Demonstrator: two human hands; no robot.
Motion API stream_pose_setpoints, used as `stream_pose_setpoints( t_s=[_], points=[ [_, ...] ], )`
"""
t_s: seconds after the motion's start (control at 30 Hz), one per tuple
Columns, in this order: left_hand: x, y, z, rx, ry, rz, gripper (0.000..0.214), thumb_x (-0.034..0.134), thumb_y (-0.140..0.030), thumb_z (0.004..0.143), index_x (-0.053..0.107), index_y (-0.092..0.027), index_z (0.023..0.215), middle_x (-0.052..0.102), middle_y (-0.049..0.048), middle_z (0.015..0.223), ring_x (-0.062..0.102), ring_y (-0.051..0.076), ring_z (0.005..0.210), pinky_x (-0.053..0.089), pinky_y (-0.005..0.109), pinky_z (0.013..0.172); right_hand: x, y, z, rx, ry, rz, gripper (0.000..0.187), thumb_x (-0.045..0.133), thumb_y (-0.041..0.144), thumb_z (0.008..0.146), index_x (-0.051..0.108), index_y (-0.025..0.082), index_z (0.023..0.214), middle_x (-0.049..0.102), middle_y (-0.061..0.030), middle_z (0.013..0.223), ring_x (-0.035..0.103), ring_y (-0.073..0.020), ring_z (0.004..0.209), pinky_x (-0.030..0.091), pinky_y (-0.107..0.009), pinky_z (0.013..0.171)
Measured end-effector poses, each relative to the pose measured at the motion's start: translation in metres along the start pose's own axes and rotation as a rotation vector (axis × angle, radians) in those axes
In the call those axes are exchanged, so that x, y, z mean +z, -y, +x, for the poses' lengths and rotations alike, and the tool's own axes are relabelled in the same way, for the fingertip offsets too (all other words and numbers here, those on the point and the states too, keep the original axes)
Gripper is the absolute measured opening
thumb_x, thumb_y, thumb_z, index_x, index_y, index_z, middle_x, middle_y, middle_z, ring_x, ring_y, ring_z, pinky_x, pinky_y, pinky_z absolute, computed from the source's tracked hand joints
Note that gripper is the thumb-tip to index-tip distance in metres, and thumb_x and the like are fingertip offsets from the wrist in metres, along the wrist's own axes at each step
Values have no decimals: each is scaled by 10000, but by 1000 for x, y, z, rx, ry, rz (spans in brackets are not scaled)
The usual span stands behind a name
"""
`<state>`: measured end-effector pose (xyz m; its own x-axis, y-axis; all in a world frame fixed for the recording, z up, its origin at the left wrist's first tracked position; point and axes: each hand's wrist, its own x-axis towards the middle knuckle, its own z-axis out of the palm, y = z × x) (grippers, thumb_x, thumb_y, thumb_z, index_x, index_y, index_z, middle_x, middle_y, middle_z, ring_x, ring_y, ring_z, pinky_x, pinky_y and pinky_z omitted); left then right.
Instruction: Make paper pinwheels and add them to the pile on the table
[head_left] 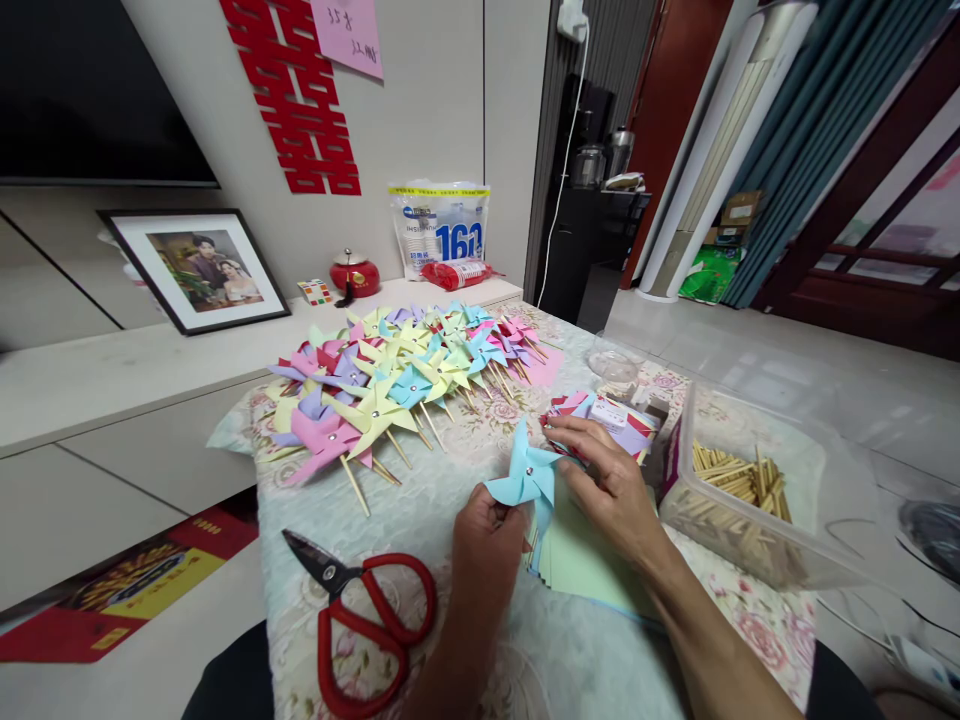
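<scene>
A light-blue paper pinwheel (529, 470) with a small pin at its centre is pinched in the fingers of my left hand (487, 530). My right hand (611, 480) is at its right side, fingers stretched and apart, the fingertips close to one blade; whether they touch it I cannot tell. Under both hands lies a stack of pale green paper (592, 560). Left of my left hand, large scissors (364, 610) with red handles lie with their blades together. Many finished-looking pinwheels (375, 410) in pink, yellow, blue and purple, on wooden sticks, are heaped beyond.
A clear plastic box (795, 480) of short wooden sticks (739, 480) stands at the right. Behind my right hand are colourful paper pieces with a small box (611, 412). The floral tablecloth (765, 640) covers the table. A framed picture (199, 270) leans on the cabinet.
</scene>
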<state>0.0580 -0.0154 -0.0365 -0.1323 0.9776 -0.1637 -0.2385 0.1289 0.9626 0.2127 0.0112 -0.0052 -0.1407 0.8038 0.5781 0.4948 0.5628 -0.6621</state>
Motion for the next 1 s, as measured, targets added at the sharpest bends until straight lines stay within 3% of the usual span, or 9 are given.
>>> stream_pose_setpoints(
  t_s=[0.1,0.27,0.47,0.57,0.7,0.83,1.0],
  points=[
    [0,3,0,84,-50,91,99,688,-259,667,677,-171,711,566,-34,545,476,99,444,388,213,447,-1,5,0,61,16,53,214,587,213,915,721,244,1079,628,-107,1290,561,-271,1241,430,-467,1052],
    [1,1,-1,113,-51,119,114,681,-268,700,717,-174,754,591,-6,646,515,118,519,395,219,460,-4,7,0,139,42,146,225,569,242,920,726,255,1081,623,-93,1308,541,-269,1272,410,-456,1069],
    [-1,-3,-4,367,11,310,264,591,-142,720,768,-213,902,632,23,802,590,154,661,453,259,589,2,11,-1,181,19,98,142,689,356,868,723,230,923,648,-109,1243,589,-279,1193,431,-448,1016],
    [-1,-4,-6,427,36,388,289,558,-113,726,758,-212,909,628,26,818,595,158,684,450,263,609,6,12,-1,180,-24,77,129,730,349,837,694,226,853,656,-102,1208,599,-273,1166,438,-440,995],
    [1,-1,-8,434,55,434,258,538,-91,722,733,-196,854,609,27,815,605,169,723,464,280,655,8,13,-1,154,-27,69,127,742,319,823,666,220,841,651,-102,1189,611,-262,1140,449,-419,971],
    [0,4,-7,402,71,378,296,557,-97,710,738,-199,921,602,29,844,598,169,713,477,292,657,8,13,-2,153,0,41,133,704,292,841,622,211,775,649,-119,1201,608,-268,1150,451,-423,961],
    [2,3,-5,250,89,207,267,620,-138,667,758,-203,886,600,13,783,562,153,653,444,267,583,7,14,-1,132,-6,-3,84,683,279,849,635,214,825,659,-121,1199,604,-279,1156,460,-435,960]
  ],
)
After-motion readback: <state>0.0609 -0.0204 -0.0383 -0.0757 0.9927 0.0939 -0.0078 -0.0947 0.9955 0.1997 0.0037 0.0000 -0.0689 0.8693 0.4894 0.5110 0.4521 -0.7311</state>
